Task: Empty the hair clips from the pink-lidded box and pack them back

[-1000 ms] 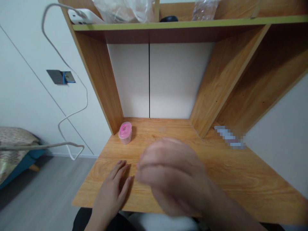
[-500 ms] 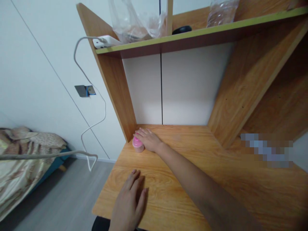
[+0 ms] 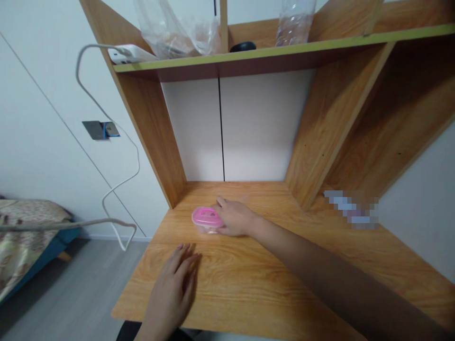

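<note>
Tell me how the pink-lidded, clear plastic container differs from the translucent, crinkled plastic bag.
The pink-lidded container has a smooth, rounded shape; the plastic bag is crumpled. The container has a pink top; the bag is colourless. The container is on the wooden desk, gripped at one end by the right hand; the bag is on the shelf above, untouched. Both are partly translucent.

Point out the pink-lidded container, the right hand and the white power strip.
Pink-lidded container (image 3: 205,218): head view, on its lid.
Right hand (image 3: 236,219): head view, on the back of the hand.
White power strip (image 3: 132,54): head view, on its casing.
</note>
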A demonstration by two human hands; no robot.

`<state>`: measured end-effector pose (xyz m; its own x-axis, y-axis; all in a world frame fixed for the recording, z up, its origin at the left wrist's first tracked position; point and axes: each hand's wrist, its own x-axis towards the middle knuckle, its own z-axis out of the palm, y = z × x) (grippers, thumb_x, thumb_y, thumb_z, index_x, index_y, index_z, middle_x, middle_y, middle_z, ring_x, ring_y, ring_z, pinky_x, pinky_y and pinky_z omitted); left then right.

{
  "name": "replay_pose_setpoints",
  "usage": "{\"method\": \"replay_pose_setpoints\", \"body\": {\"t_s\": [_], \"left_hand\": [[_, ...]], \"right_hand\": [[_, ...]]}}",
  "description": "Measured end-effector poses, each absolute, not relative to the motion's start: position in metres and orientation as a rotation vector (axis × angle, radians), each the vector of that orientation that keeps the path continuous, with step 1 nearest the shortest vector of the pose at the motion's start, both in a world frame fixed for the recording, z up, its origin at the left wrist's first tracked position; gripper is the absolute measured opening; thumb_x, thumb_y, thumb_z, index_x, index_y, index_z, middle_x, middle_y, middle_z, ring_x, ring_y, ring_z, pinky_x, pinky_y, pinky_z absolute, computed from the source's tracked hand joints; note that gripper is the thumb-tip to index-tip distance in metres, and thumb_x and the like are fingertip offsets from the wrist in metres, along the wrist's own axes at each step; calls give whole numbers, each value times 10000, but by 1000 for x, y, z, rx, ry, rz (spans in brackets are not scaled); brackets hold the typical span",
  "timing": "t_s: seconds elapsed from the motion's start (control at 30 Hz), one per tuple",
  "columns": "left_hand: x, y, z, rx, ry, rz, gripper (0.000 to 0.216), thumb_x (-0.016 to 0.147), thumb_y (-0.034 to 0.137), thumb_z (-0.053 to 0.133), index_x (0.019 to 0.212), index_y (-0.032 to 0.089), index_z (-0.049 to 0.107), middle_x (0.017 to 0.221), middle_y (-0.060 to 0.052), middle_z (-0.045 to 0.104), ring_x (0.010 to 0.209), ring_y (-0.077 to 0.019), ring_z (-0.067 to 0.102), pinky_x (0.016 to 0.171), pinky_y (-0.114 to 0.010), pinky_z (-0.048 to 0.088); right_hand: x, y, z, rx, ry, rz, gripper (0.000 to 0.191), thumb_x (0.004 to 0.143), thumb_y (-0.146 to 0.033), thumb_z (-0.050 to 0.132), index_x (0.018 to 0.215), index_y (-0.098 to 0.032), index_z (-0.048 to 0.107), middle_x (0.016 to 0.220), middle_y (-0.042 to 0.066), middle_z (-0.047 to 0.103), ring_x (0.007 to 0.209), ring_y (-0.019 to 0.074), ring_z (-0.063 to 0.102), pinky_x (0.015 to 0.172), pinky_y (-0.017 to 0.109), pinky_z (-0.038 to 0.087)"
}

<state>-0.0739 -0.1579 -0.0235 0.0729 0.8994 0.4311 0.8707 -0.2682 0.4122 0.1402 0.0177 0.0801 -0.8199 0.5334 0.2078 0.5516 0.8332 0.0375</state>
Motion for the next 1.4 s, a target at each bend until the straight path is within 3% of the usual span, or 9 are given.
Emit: {"method": "replay_pose_setpoints", "body": {"t_s": [0.1, 0.17, 0.33, 0.63, 0.8, 0.93, 1.13, 1.4], "left_hand": [[-60, -138, -14, 2013, 1781, 1080, 331, 953, 355, 524, 1220, 237, 681, 1309, -115, 655, 1230, -292, 609, 1068, -511, 496], [-45, -117, -6, 1752, 1694, 1136, 348, 972, 406, 485, 1146, 181, 686, 1095, -120, 729, 993, -255, 694, 902, -424, 565], [-8, -49, 7, 1626, 1588, 1013, 376, 925, 500, 537, 863, 150, 663, 809, -83, 712, 709, -196, 635, 672, -301, 480], [43, 28, -11, 1723, 1049, 1113, 333, 911, 491, 604, 929, 160, 567, 839, -51, 659, 753, -153, 613, 727, -265, 474], [52, 18, -21, 1846, 1161, 1149, 277, 939, 447, 587, 959, 173, 624, 889, -67, 701, 803, -180, 641, 761, -290, 482], [49, 12, -21, 1616, 1192, 1264, 398, 898, 392, 654, 1215, 152, 666, 968, -94, 764, 858, -213, 707, 834, -338, 535], [51, 12, -17, 1380, 1188, 1349, 284, 792, 391, 756, 960, 166, 801, 1020, -104, 790, 931, -258, 738, 925, -409, 555], [53, 9, -15, 1295, 1100, 1362, 336, 698, 410, 839, 856, 132, 736, 823, -86, 767, 747, -196, 708, 763, -326, 568]], "right_hand": [[161, -2, 69, -1014, -2717, 5, 574, 788, -515, 701, 1197, -139, 556, 1181, 159, 601, 1007, 292, 645, 834, 371, 530], [171, -14, 59, -1200, -2602, 128, 555, 795, -454, 692, 1225, -150, 519, 1115, 136, 653, 957, 280, 675, 793, 350, 524], [188, -25, 33, -1415, -2311, 204, 531, 809, -394, 671, 1253, -180, 473, 1059, 125, 705, 938, 284, 711, 762, 336, 497], [225, 0, 21, -1679, -1942, 60, 533, 806, -404, 687, 1236, -182, 464, 1067, 121, 713, 905, 284, 710, 705, 327, 472], [231, 1, 21, -1672, -1947, 66, 542, 800, -415, 695, 1234, -192, 459, 1078, 113, 711, 919, 277, 707, 715, 319, 469], [229, 1, 18, -1664, -1959, 77, 575, 775, -388, 712, 1249, -195, 451, 1093, 117, 706, 933, 284, 703, 734, 324, 479], [228, -1, 13, -1587, -1955, 101, 593, 768, -373, 708, 1264, -192, 438, 1153, 124, 693, 998, 296, 694, 788, 341, 510], [230, 0, 8, -1549, -1951, 154, 587, 752, -357, 711, 1251, -199, 443, 1154, 120, 689, 991, 290, 701, 790, 344, 528]]}}
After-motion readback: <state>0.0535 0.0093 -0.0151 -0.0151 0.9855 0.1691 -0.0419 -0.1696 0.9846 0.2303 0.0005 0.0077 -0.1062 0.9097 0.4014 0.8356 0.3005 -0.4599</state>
